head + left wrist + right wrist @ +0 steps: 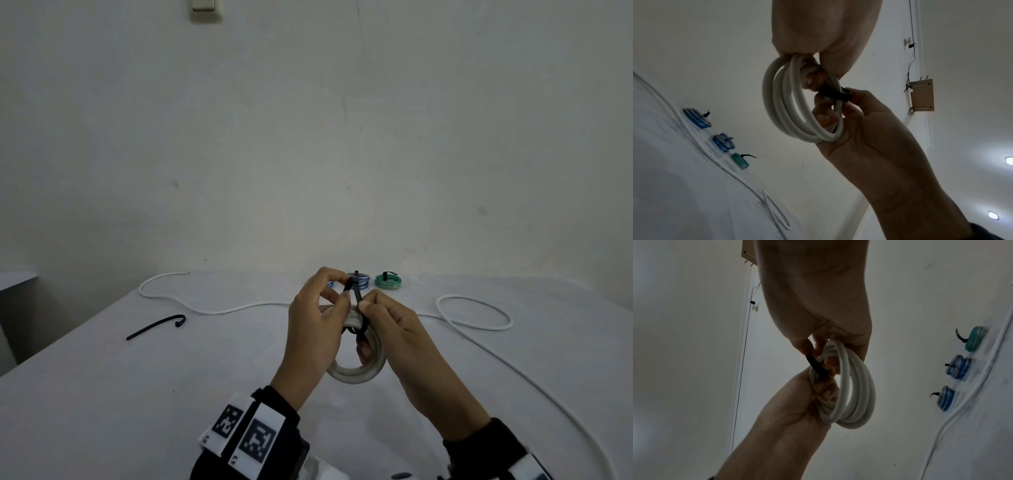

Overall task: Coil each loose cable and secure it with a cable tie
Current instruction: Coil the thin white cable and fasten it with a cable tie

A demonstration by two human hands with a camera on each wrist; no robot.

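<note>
A white cable coil (356, 375) is held just above the table between both hands. A black cable tie (354, 293) wraps round its upper side. My left hand (344, 286) pinches the tie's upper part with thumb and forefinger. My right hand (364, 306) pinches the strap lower down, its other fingers (364, 353) hooked through the coil. The left wrist view shows the coil (785, 113) with the tie (836, 95) looped round it. In the right wrist view the tie (815, 365) crosses the coil (857, 386) between the two hands.
A long loose white cable (239, 308) runs across the table and loops at the right (476, 313). A spare black tie (154, 327) lies at the left. Tied blue coils (359, 280) and a green coil (387, 281) sit by the far wall.
</note>
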